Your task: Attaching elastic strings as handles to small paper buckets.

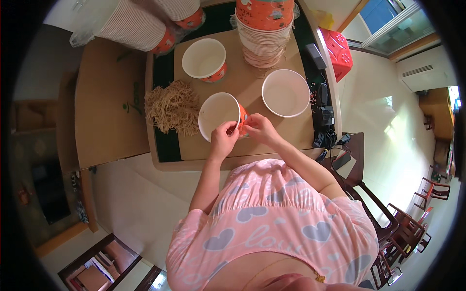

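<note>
A white-lined paper bucket with an orange printed outside stands tilted on the cardboard sheet in front of me. My left hand pinches its rim on the right side, thumb and fingers closed. Against the orange outer wall, the fingers of my right hand are pressed together; whatever is between them is too small to make out. Left of this bucket lies a heap of tan cords. Beyond it is another orange and white paper bucket, and to the right stands a plain white bucket.
A tall stack of orange buckets with cords hanging around it stands at the back. More wrapped stacks are at the far left, above a large cardboard box. Black adapters and cables line the right edge, near a red stool.
</note>
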The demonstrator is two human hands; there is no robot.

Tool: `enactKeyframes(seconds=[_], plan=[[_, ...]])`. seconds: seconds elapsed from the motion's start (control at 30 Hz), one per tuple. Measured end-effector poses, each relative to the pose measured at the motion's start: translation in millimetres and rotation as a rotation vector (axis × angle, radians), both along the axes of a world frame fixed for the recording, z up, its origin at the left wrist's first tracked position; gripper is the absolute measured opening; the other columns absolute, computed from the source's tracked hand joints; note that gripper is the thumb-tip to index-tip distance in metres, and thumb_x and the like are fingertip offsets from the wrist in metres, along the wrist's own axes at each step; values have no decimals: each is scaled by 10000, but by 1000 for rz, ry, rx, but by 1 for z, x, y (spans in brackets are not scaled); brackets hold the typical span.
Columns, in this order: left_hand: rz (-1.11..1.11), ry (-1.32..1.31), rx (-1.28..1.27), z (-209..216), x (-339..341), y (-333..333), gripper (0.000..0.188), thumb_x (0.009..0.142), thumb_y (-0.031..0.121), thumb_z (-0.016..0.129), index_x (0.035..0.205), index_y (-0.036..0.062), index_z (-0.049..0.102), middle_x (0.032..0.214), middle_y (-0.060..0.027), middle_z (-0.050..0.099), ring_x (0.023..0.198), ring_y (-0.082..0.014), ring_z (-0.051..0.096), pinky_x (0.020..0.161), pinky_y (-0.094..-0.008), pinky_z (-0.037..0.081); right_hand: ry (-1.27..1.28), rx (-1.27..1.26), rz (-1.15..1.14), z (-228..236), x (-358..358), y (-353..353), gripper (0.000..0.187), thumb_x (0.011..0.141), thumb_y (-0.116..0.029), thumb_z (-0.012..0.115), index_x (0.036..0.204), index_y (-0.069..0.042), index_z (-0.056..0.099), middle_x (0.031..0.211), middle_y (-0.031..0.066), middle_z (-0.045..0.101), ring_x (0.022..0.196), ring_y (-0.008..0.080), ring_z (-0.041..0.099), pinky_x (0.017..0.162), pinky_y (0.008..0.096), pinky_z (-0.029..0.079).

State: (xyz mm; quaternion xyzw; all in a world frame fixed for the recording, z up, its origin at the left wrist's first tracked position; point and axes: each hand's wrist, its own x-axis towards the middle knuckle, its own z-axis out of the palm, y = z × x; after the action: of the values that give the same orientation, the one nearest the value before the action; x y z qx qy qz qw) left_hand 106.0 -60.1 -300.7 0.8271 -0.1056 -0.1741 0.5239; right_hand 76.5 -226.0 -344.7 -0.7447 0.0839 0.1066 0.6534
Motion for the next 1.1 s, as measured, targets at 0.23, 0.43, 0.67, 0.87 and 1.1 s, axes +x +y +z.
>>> enactKeyframes(seconds=[0.23, 0.43, 0.67, 0.87, 1.1], plan=[[-20, -3, -34, 2, -2, -3, 240, 816, 8, 595, 1052, -14, 630, 908, -81, 664, 774, -116, 620, 698, -246, 500, 40, 5, -5, 4, 0, -2, 173, 789, -104, 653, 886, 25, 590, 910, 65, 543, 843, 159, 618, 727, 284, 497], [-28, 11, -30, 0, -3, -2, 241, 813, 7, 596, 1051, -11, 630, 911, -78, 661, 777, -118, 620, 703, -248, 501, 37, 1, 10, 5, 2, -3, 164, 786, -104, 654, 878, 23, 604, 913, 70, 544, 829, 160, 616, 721, 287, 495], [-41, -20, -29, -1, -2, -6, 239, 813, 4, 598, 1049, -15, 625, 912, -81, 661, 787, -120, 625, 708, -249, 509, 26, 45, -23, -1, 3, -5, 179, 747, -143, 664, 847, 1, 629, 853, 90, 552, 786, 176, 609, 715, 309, 492], [-105, 58, -100, -2, -2, -11, 223, 831, 6, 575, 1046, -37, 614, 945, -93, 645, 820, -149, 633, 726, -256, 517, 61, 0, -14, -6, 0, -12, 199, 735, -146, 671, 858, 5, 631, 862, 106, 576, 785, 187, 615, 717, 312, 495], [-107, -156, 43, -34, -10, -25, 113, 795, 61, 581, 875, 14, 645, 820, -152, 630, 717, -318, 617, 643, -379, 488, 160, -67, 54, 3, -13, -25, 116, 840, -125, 618, 868, -12, 616, 729, 8, 610, 683, 69, 535, 592, 233, 434]])
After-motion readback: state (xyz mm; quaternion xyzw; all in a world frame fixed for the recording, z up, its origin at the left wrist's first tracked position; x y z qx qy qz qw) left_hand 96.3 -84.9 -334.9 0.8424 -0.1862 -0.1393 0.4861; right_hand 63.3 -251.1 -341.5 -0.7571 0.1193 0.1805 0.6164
